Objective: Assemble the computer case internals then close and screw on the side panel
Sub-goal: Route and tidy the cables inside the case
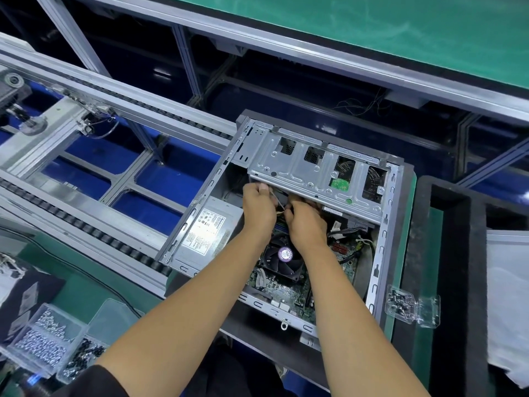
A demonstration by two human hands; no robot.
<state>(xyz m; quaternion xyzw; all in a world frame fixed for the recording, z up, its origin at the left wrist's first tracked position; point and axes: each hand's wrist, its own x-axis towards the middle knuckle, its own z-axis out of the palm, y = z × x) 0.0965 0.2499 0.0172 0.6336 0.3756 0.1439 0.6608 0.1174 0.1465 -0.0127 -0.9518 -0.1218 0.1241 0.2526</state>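
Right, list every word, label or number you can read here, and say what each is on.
None can be read.
White label on the power supply: rows of print and marks, too small and glared.
Round purple sticker on the fan: print blurred.
Circuit board: markings too small.

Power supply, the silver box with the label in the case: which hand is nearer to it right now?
Left. The left hand works just right of the power supply, close to its top corner. The right hand is farther right, above the CPU fan, under the drive cage.
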